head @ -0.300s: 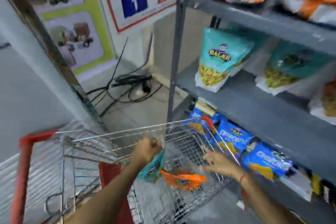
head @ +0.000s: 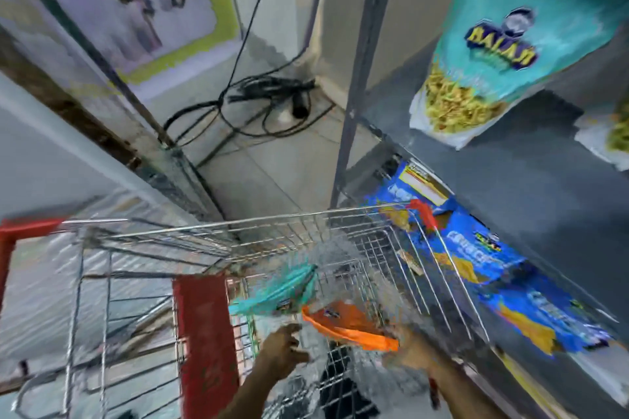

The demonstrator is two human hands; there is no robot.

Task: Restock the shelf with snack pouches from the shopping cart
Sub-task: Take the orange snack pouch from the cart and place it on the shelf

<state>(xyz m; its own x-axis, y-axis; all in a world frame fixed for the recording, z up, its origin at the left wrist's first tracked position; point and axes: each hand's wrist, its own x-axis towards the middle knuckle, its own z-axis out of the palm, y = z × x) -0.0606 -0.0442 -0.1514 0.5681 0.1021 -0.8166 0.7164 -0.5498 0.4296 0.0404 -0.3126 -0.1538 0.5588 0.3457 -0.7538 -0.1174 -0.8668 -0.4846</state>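
The wire shopping cart (head: 306, 218) stands against the grey shelf unit (head: 544, 214). Inside it lie a teal snack pouch (head: 272, 296) and an orange snack pouch (head: 347, 323). My left hand (head: 282, 347) reaches into the cart with its fingers at the teal pouch's lower edge and seems to grip it. My right hand (head: 412, 350) is badly blurred at the right end of the orange pouch; its hold cannot be made out. A teal Balaji pouch (head: 483, 54) leans on the middle shelf. Blue pouches (head: 476, 262) fill the shelf below.
The cart has a red handle (head: 20, 228) at left and a red seat flap (head: 204, 343). Black cables (head: 258, 95) lie tangled on the tiled floor beyond the cart. The shelf's upright post (head: 360, 78) rises at the cart's far right corner.
The view has tipped down and closer to the cart. My left hand has dropped from the cart rim deeper inside with the teal pouch. My right hand has moved onto the orange pouch.
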